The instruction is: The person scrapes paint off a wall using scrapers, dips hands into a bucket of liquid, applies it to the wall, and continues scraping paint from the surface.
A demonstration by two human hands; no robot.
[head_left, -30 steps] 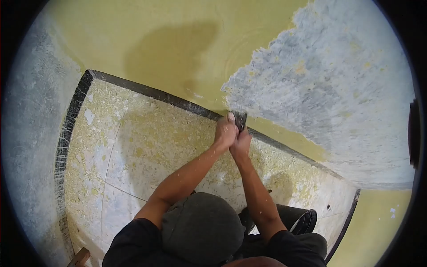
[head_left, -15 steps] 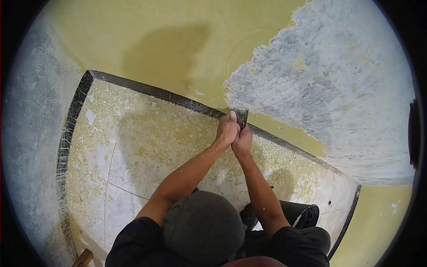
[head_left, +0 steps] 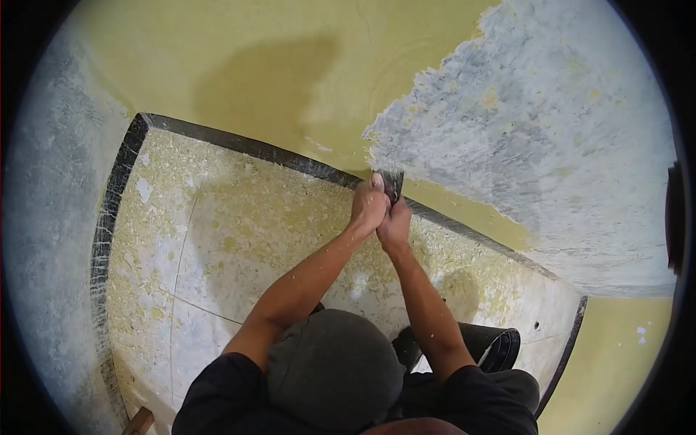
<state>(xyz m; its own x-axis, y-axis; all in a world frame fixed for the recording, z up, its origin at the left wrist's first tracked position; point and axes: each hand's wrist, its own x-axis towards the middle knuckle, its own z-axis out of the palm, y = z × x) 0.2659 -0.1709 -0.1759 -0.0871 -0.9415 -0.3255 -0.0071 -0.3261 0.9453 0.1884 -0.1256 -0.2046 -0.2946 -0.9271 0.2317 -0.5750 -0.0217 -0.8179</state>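
In the head view, little has changed: the left hand (head_left: 370, 206) and right hand (head_left: 395, 225) stay clenched round the scraper (head_left: 393, 185), at the grey patch's (head_left: 478, 138) lower left end, so the yellow strip (head_left: 471, 210) beneath remains. Flakes (head_left: 239, 244) litter the pale floor (head_left: 206, 293); a dark border (head_left: 239, 143) edges it.

The wall (head_left: 435, 119) blocks ahead; leftward, room opens above the floor (head_left: 217, 279).
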